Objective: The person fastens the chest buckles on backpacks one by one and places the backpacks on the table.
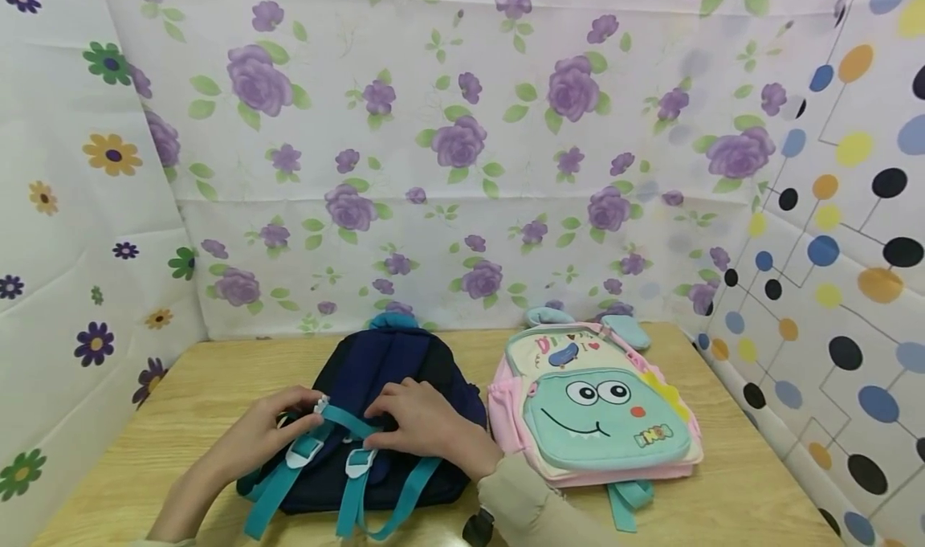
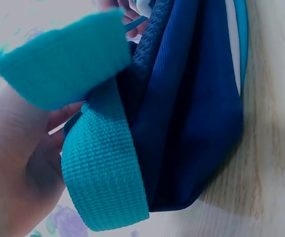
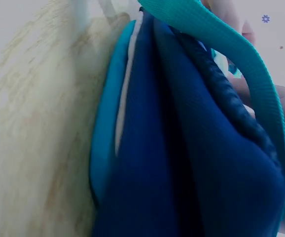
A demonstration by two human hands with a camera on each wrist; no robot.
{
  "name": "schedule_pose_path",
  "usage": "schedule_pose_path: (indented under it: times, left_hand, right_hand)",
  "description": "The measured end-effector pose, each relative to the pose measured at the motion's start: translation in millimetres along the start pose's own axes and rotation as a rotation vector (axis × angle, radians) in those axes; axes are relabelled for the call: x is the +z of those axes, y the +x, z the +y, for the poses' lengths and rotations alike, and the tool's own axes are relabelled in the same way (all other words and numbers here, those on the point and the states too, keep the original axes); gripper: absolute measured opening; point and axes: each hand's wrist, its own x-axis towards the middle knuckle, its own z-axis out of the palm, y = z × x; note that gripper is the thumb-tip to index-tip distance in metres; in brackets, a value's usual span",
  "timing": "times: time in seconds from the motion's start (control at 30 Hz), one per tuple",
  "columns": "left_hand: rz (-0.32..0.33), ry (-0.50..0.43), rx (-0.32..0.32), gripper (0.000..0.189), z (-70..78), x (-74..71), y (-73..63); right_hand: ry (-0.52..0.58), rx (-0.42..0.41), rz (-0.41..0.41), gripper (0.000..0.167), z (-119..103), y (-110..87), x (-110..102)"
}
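A dark blue backpack point(image 1: 383, 362) lies on the table with its shoulder straps facing up. Between thumb and fingers, my left hand point(image 1: 263, 430) pinches a small white buckle point(image 1: 321, 405) at one end of a teal chest strap point(image 1: 348, 421). My right hand point(image 1: 426, 422) grips the strap's other end, which its fingers partly hide. Below the hands, two white adjusters point(image 1: 360, 463) sit on teal webbing point(image 1: 273, 499) that hangs toward the front edge. In the left wrist view, loose webbing point(image 2: 103, 163) covers part of the hand; in the right wrist view a teal strap point(image 3: 261, 74) arches beside the bag.
A pink and mint cartoon backpack point(image 1: 607, 418) lies face up, close to the right of the blue one. Both are on a wooden table point(image 1: 166, 394). Behind stands a purple-flowered cloth point(image 1: 462, 210), with patterned cloths at either side.
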Motion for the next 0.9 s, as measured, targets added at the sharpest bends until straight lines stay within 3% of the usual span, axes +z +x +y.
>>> schedule_pose_path:
  times: [0.27,0.67,0.9]
  left_hand:
    - [-0.023,0.0,-0.123,0.025,3.6,-2.9,-0.3]
    - [0.014,-0.014,-0.154,0.025,5.6,-2.8,-1.2]
    - [0.025,-0.002,-0.137,0.024,6.1,-2.2,0.0]
  right_hand:
    - [-0.046,0.102,0.035,0.033,-8,4.5,11]
    - [-0.09,0.152,0.027,0.024,-18,10.9,16]
    - [-0.08,0.186,-0.006,0.017,-20,13.3,17]
